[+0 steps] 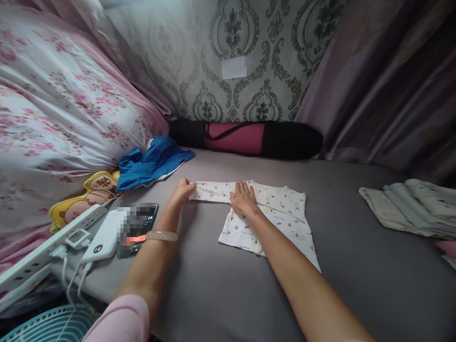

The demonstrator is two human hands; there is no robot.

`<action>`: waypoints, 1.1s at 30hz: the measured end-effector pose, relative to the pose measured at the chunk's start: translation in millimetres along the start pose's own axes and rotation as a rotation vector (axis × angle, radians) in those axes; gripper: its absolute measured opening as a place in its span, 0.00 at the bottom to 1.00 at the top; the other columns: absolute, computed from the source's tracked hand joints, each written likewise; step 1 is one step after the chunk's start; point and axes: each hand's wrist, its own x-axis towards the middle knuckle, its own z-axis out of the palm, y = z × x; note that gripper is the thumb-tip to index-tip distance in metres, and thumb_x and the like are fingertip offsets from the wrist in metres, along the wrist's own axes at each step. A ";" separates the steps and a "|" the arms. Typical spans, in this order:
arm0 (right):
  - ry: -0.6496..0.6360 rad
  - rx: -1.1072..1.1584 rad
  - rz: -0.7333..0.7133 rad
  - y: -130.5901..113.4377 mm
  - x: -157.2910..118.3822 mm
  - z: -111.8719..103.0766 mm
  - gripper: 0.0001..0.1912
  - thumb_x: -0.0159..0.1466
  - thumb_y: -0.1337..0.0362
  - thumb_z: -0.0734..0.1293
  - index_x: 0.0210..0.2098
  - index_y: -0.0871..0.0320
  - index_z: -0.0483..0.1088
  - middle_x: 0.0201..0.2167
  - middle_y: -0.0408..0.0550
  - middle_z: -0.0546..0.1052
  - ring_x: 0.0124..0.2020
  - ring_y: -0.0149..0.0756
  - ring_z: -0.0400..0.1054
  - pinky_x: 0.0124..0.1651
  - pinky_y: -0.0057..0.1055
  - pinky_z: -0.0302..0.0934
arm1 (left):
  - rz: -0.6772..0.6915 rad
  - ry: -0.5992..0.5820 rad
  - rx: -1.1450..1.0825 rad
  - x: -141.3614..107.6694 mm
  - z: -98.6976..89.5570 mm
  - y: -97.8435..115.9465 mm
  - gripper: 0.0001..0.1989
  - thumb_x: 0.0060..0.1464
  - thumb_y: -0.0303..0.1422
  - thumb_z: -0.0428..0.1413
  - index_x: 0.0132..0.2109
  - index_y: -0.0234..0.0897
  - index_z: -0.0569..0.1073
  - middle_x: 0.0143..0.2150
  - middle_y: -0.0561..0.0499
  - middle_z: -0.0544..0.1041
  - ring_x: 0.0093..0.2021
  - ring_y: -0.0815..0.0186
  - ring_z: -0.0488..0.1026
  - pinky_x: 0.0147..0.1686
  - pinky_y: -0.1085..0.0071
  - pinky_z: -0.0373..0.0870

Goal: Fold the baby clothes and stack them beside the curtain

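White printed fabric shirt (287,219) — lies flat on the smooth grey sheet (213,285), one sleeve (215,191) extended leftward. Left hand (184,188): fingers pinch the sleeve's end. Right hand (244,198): spread palm-down on the shirt near the sleeve's base, grasping nothing. Beyond the shirt — long black-and-pink fabric bag (245,137); left of it, crumpled blue cloth (153,161); right, folded pale garments (415,206).
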 end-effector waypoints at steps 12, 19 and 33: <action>0.052 0.233 -0.026 5.5 -0.9 -13.6 0.31 0.69 0.58 0.50 0.66 0.71 0.51 0.68 0.59 0.52 0.69 0.43 0.41 0.68 0.41 0.33 | 0.082 -0.101 -0.611 -33.6 -6.8 86.0 0.20 0.42 0.32 0.61 0.44 0.30 0.67 0.31 0.52 0.72 0.24 0.73 0.67 0.21 0.79 0.61; -0.029 1.258 0.441 54.6 -21.6 -62.1 0.25 0.70 0.58 0.45 0.53 0.64 0.63 0.55 0.62 0.71 0.47 0.39 0.72 0.50 0.36 0.64 | 0.385 -0.164 -0.685 -72.8 65.4 136.3 0.09 0.47 0.36 0.56 0.34 0.34 0.71 0.25 0.55 0.70 0.26 0.72 0.66 0.27 0.77 0.61; 0.007 1.516 0.606 119.3 -49.3 -64.3 0.15 0.66 0.56 0.58 0.42 0.61 0.67 0.33 0.53 0.78 0.35 0.40 0.74 0.41 0.40 0.69 | 0.433 -0.144 -0.411 -100.8 139.3 129.1 0.14 0.62 0.31 0.46 0.51 0.34 0.69 0.47 0.41 0.77 0.49 0.61 0.73 0.51 0.64 0.66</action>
